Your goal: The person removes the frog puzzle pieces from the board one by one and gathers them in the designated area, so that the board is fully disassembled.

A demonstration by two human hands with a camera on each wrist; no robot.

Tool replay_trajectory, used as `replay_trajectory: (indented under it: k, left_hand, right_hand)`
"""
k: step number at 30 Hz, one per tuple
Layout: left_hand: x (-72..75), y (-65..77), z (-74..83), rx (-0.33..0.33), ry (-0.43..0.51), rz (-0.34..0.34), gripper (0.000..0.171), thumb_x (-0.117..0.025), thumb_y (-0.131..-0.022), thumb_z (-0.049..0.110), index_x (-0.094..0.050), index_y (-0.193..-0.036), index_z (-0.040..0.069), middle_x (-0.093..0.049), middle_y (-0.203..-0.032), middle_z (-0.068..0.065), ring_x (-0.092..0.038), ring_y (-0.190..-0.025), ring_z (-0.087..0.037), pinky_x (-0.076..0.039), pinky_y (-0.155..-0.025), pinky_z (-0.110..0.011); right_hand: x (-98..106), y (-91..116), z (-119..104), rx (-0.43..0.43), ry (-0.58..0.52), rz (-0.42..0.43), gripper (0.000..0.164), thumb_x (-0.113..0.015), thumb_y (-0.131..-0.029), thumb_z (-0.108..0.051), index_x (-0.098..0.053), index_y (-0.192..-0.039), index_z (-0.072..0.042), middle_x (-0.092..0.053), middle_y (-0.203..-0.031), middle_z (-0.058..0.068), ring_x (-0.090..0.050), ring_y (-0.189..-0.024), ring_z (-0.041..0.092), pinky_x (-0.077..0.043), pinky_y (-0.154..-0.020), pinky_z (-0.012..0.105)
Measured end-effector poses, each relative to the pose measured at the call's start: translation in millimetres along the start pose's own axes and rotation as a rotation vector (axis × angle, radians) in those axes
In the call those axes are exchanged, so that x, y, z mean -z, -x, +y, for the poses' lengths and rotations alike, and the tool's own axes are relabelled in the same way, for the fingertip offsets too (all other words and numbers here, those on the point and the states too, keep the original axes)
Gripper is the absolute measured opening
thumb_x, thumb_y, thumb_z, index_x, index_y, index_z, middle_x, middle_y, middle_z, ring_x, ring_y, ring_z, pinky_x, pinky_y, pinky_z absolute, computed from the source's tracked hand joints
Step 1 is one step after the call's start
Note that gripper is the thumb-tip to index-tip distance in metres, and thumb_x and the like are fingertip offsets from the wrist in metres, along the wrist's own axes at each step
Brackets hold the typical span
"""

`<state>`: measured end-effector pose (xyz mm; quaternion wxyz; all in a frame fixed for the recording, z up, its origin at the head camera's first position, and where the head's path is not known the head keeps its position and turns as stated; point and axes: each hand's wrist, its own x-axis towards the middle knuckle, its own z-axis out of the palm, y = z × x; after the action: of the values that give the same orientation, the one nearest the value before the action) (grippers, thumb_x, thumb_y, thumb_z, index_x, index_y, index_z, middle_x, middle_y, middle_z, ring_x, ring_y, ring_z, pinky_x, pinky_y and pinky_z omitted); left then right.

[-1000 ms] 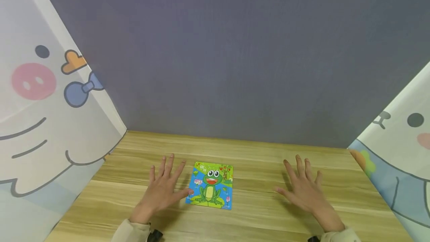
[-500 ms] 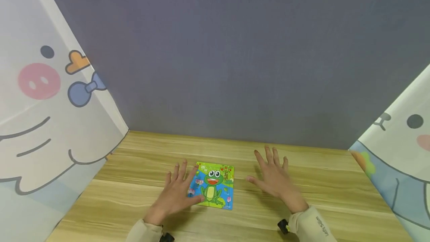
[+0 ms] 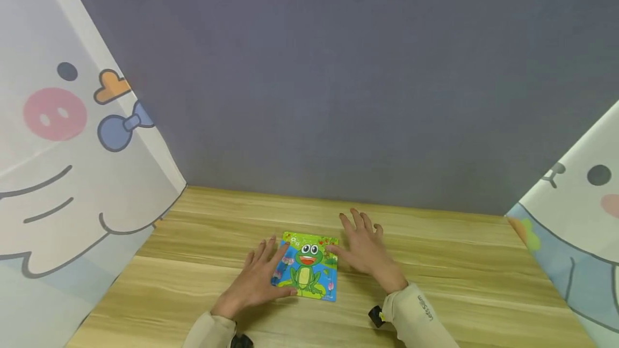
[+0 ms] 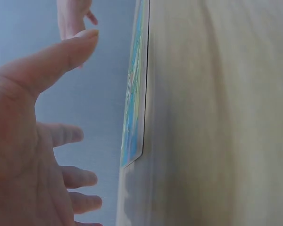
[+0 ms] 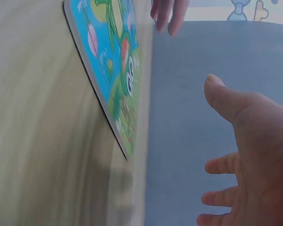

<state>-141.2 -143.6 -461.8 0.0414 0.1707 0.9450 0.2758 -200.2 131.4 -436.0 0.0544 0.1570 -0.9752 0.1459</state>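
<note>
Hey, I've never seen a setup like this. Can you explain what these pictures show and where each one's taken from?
There's no machine here, just a person's bare left hand and right hand. The wide view comes from the person's head, looking forward and down. The other two are taken from the wrists, one each, so the table seems tipped on its side. On that wood-grained table lies a flat, squarish board printed with a smiling green frog. The hands hover at its left and right, and the wrist views show a gap between them and the board. Neither hand holds anything.
</note>
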Motion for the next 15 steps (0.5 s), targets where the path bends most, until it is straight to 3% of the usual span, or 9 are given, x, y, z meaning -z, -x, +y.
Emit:
replay_trajectory:
  k: [6, 15]
  left_hand:
    - [-2.0, -2.3, -10.1, -0.032, 0.039, -0.020, 0.102, -0.079, -0.079, 0.054, -0.031, -0.157, 0.011, -0.019, -0.164, -0.029, -0.015, -0.152, -0.053, -0.013, -0.116, -0.077]
    - [-1.2, -2.2, -21.3, -0.071, 0.094, -0.069, 0.101, -0.080, -0.080, 0.050, -0.031, -0.156, 0.006, -0.017, -0.163, -0.033, -0.015, -0.150, -0.057, -0.011, -0.115, -0.077]
  right_hand:
    - [-14, -7, -13, 0.013, -0.021, -0.009, 0.085, -0.061, -0.089, -0.066, -0.043, -0.151, -0.011, -0.039, -0.157, 0.023, -0.040, -0.141, 0.049, -0.036, -0.101, 0.075]
    - [-31, -12, -32, 0.022, -0.112, -0.058, 0.085, -0.060, -0.090, -0.066, -0.042, -0.151, -0.010, -0.042, -0.154, 0.022, -0.042, -0.139, 0.048, -0.033, -0.105, 0.075]
